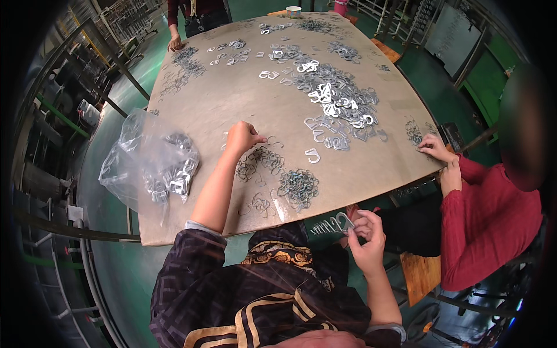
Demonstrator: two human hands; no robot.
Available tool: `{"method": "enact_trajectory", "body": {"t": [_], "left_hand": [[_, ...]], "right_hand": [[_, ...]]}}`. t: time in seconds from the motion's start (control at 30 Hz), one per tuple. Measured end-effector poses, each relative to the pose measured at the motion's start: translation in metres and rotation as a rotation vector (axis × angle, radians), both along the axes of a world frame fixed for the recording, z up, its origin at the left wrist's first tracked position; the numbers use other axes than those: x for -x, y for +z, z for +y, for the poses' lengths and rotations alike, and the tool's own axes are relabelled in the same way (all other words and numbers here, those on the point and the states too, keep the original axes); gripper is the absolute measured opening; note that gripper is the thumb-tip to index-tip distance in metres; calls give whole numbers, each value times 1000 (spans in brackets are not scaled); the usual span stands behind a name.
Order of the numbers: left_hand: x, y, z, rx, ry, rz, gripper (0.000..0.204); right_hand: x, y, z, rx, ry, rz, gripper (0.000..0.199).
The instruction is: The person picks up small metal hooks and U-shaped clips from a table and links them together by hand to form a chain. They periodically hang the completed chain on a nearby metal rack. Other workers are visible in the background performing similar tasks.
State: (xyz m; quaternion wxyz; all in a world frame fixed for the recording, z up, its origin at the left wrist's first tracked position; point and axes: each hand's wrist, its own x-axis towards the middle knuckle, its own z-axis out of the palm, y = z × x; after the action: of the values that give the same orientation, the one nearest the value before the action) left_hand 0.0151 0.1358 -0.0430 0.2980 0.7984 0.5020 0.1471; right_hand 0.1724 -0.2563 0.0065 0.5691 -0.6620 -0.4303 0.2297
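Over the near part of the table, my left hand is closed with its fingertips down beside a loose pile of thin wire rings. What it pinches, if anything, is too small to make out. My right hand is off the table's near edge, in front of my body. Its thumb and fingers grip a silver U-shaped metal piece. Several similar pieces hang in a row just left of it. A denser pile of wire rings lies close to the near edge.
A clear plastic bag with flat metal pieces rests at the table's left edge. A large heap of metal pieces spreads across the brown tabletop. A co-worker's hand is at the right edge; another person's hand is far left.
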Motion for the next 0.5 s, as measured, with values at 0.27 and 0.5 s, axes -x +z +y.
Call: {"method": "enact_trajectory", "body": {"t": [0.27,0.5], "left_hand": [[-8,21,-44,630,-298,-535,10],[-24,55,-173,801,-609,-606,8]], "right_hand": [[-1,-4,-1,-20,-7,-15,47],[-2,-5,3,-26,-36,-59,48]]}}
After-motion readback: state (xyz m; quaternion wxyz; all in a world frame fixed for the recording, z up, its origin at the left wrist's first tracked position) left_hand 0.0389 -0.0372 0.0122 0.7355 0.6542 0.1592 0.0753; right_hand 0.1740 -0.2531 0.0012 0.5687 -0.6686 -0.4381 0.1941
